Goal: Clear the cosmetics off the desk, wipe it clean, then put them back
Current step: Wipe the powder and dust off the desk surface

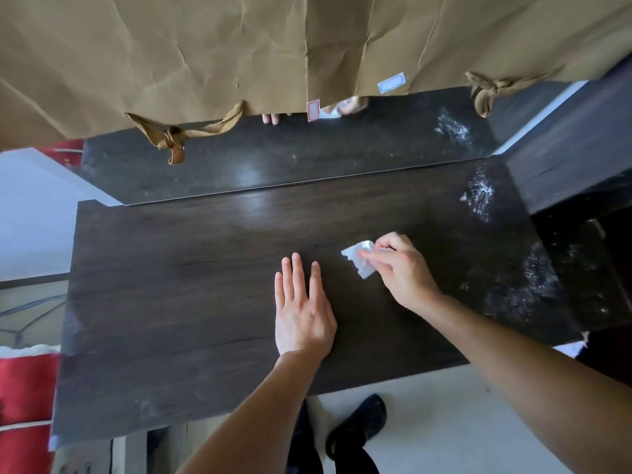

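A dark wood desk point(171, 285) fills the view, with no cosmetics on it. My right hand point(403, 268) presses a small crumpled white wipe point(359, 260) onto the desktop right of centre. My left hand point(302, 309) lies flat on the desk with fingers stretched out, holding nothing, just left of the wipe. White powdery smears point(482, 196) mark the right part of the desk, with more smears point(533, 285) near its right edge.
A mirror point(273, 165) stands along the desk's back edge, its upper part covered by brown paper point(205, 53) with cloth ties. A red object point(24, 388) sits at the left. My black shoe point(355, 425) is on the pale floor below the front edge.
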A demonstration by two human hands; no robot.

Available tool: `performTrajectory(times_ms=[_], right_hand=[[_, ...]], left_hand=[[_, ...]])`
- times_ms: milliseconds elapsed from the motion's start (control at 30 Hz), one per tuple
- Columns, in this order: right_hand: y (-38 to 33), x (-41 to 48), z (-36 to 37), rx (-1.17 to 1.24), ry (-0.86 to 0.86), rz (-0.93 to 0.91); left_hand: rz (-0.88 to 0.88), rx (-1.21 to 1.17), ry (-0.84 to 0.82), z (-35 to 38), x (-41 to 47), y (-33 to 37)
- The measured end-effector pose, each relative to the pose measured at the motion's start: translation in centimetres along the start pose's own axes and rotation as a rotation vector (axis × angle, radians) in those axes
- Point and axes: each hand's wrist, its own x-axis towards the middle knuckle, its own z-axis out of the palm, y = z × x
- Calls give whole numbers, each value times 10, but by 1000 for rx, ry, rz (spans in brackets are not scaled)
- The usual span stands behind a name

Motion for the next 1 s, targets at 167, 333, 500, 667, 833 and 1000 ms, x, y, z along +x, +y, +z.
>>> performTrajectory(times_ms=[167,333,500,667,833,1000], right_hand=[[43,-5,-39,-154,253,450],[-17,86,5,-124,245,485],[-50,56,36,-67,55,177],[-53,-99,12,14,-127,108],[-18,-203,-38,-130,7,457],[-3,-184,-75,-247,339,715]], left_hand=[[112,13,-54,-17,-21,-33],[31,16,-16,-34,-48,-72],[34,35,-33,-27,-49,-85],[31,51,-58,-28,-46,-93],[-14,50,-106,-33,-51,-85],[5,17,-113,-33,-42,-50]])
